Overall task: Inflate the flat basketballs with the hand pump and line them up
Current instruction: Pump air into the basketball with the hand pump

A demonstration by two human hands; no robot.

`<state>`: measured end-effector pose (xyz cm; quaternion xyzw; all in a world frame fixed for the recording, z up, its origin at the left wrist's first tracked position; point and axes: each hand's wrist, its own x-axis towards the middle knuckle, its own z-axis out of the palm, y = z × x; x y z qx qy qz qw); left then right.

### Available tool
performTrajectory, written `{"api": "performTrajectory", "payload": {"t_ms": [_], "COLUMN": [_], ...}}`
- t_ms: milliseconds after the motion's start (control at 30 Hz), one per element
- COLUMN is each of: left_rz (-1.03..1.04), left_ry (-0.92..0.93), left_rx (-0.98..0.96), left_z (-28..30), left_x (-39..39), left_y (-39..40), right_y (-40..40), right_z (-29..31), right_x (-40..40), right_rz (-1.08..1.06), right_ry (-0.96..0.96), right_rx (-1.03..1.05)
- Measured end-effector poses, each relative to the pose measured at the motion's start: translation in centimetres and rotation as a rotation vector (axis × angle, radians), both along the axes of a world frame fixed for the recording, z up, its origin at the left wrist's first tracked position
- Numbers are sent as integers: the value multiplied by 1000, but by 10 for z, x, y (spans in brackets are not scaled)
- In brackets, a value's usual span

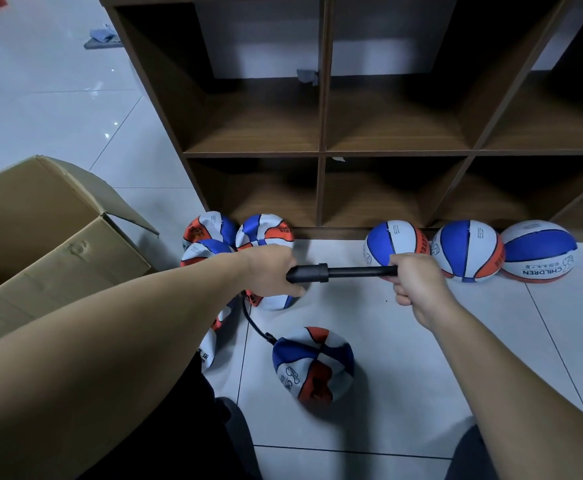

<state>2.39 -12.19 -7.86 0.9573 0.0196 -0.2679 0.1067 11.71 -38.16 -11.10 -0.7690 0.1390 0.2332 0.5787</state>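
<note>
L hand [271, 271] grips the thick barrel of the black plastic hand pump [321, 273], fingers wrapped round it; R hand [413, 278] holds the handle end w/ fingers curled tight, the thin rod showing between the two hands. Pump lies horizontal above the white tiled floor [404, 375]. Black rubber hose [253, 323] runs down from under the L hand to the valve of a crumpled blue/white/orange basketball [312, 365] on the floor between the arms. Three round, firm-looking balls sit side by side against the base of the brown wooden cubby shelf [323, 154]: one [383, 245] partly behind the R hand, next [468, 249], then one [539, 251] printed "CHILDREN". Several flat balls [264, 232] are clustered left of the pump, near an open cardboard box [51, 237].
</note>
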Motion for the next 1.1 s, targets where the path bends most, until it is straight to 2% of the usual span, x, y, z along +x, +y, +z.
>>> {"api": "performTrajectory", "payload": {"t_ms": [200, 500, 667, 800, 1033, 1100], "left_rz": [-24, -4, -15, -85, -100, -79], "left_ry": [-106, -223, -222, -207, -176, -136], "left_rx": [19, 90, 80, 134, 143, 129], "left_z": [1, 11, 15, 14, 7, 6], "left_x": [0, -2, -1, -1, 1, 1], "left_y": [-22, -38, -42, -38, -30, -23], "right_y": [19, 48, 59, 62, 48, 36], "right_z": [-1, 6, 10, 0, -1, -2], "right_x": [-18, -41, -52, -56, -43, -33], "right_rz": [-100, -31, 11, 49, 103, 98], "right_ry": [-259, -316, -334, -280, 8, 53], "right_rx": [-179, -155, -161, -132, 80, 68]}}
